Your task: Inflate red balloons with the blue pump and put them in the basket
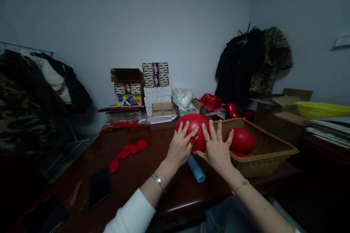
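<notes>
The fingers of the left hand and right hand are spread apart, their tips contacting opposite sides of the inflated red balloon. The balloon is rounded and smooth, with its short neck facing the wearer beside the left fingers. It is positioned above the dark table, near the rim of the wicker basket. A blue cylinder lies below; bare tabletop extends leftward to the red limp pieces.

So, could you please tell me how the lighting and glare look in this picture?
In the head view: dim, cool light overall; glare along the near edge of the table; soft sheen on the held red balloon; lower corners deep in shadow.
</notes>
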Demonstrator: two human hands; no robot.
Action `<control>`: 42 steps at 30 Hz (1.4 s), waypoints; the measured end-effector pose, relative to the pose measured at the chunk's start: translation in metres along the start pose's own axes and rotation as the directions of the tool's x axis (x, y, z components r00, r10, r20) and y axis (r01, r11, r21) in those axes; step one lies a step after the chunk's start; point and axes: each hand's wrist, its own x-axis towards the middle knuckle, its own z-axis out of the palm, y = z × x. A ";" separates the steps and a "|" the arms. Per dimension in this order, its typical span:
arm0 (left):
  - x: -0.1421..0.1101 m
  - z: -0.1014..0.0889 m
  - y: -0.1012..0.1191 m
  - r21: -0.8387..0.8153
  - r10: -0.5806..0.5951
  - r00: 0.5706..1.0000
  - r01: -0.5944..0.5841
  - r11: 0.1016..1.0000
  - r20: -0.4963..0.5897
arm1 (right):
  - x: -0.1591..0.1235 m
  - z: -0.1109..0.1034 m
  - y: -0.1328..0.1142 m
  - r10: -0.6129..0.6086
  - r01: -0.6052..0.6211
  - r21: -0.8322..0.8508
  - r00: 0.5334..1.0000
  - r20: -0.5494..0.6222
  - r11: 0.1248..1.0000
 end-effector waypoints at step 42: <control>0.100 0.132 0.085 -0.098 0.171 0.984 -0.165 0.981 0.055 | -0.017 0.028 0.156 0.257 -0.224 -0.325 0.965 0.059 0.919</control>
